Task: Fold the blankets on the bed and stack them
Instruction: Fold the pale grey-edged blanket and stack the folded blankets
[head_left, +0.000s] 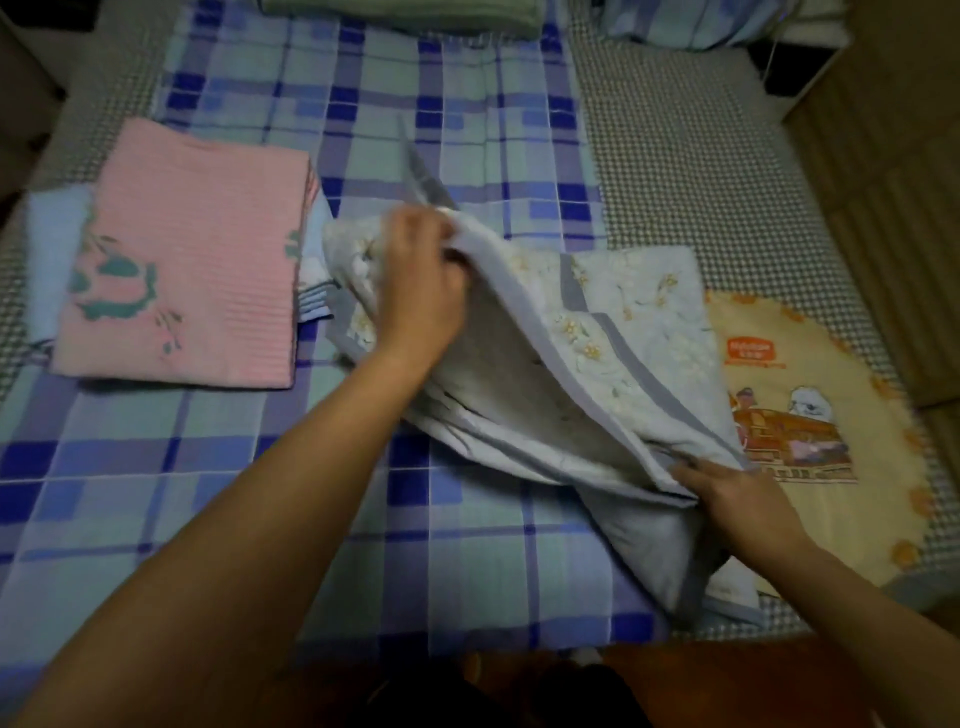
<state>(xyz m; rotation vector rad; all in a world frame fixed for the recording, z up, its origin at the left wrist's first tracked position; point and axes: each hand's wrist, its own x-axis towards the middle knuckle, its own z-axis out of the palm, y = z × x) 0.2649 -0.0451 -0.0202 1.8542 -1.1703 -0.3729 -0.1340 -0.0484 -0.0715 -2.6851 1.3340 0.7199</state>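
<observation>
Blankets were your job, and the pale blue floral quilt (613, 332) sat mid-fold at the centre of the frame on the plaid sheet (260, 493). Your left hand (421, 280) pinched its raised upper edge with curled fingers. Your right hand (737, 499) lay on its lower right corner; whether those fingers gripped or only pressed, I could not tell. Left of it waited the folded pink blanket (192, 260), and the yellow printed blanket (810, 415) lay partly beneath the quilt at right. If you had let that lifted edge slip, the layers could have slid askew, and dragging might have rumpled the yellow one.
</observation>
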